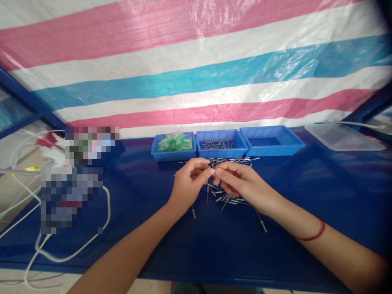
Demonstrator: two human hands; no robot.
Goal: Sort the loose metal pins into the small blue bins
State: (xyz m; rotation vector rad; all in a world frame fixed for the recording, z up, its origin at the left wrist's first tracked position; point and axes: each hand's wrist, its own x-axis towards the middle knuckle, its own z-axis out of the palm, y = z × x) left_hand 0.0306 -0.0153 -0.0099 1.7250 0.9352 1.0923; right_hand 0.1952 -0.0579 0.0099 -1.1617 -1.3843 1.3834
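Note:
My left hand [187, 182] and my right hand [245, 181] meet fingertip to fingertip above the middle of the blue table. Each thumb is pressed to its forefinger in a pinch. Whatever sits between the fingertips is too small or too hidden to make out. Under and around both hands lies a loose heap of silver pop rivets [228, 199], partly covered by the fingers. One rivet [193, 212] lies apart below my left hand, and another rivet [262, 224] is below my right wrist.
Behind the hands stand three blue bins in a row: a left bin [174, 155] with green-and-clear packets, a middle bin [222, 153] with rivets, and a right bin [272, 150]. A clear plastic lid [346, 138] lies back right. White cables [107, 204] loop at left.

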